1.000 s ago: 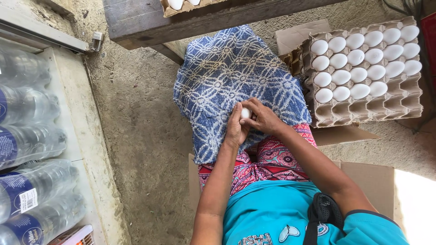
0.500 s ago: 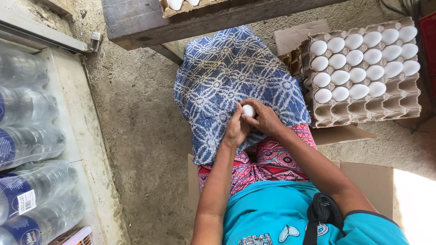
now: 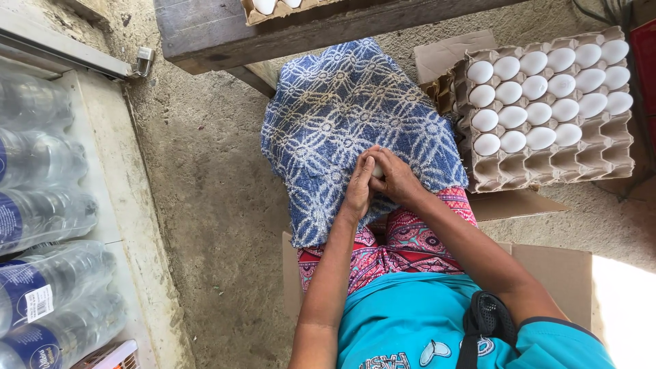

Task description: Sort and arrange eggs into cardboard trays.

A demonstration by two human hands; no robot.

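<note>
Both the left hand [image 3: 359, 188] and right hand [image 3: 396, 179] close their grip around a white egg [image 3: 376, 170]: light, smooth, brittle, best cradled gently by its sides.

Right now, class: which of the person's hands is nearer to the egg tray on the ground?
Right. The right hand cups the egg on the side facing the egg tray; the left hand sits farther away, across the egg.
</note>
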